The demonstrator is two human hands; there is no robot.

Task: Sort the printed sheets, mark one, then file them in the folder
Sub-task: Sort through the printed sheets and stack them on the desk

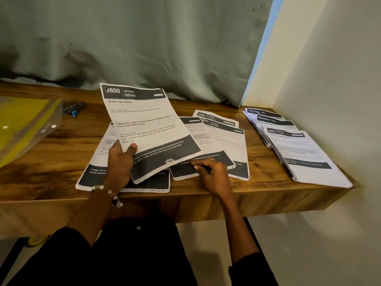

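Left hand (119,162) pinching tilted sheet (144,129) mid-frame; right hand (212,174) gripping pen (203,168) on loose sheets (224,145); stack (299,149) touching the right desk edge (268,195).

- Left hand (120,162): bare; pink-red polish is seen on the thumbnail.
- Left wrist: a beaded bracelet (109,195) is worn, made up of pearl-white beads, dark beads and a small pale charm.
- Right hand (212,174): bare; no ring or band is seen.
- Forearms: left uncovered; dark sleeves (253,267) are pushed back near the elbows.
- Lap: dark clothing (140,250) is worn.
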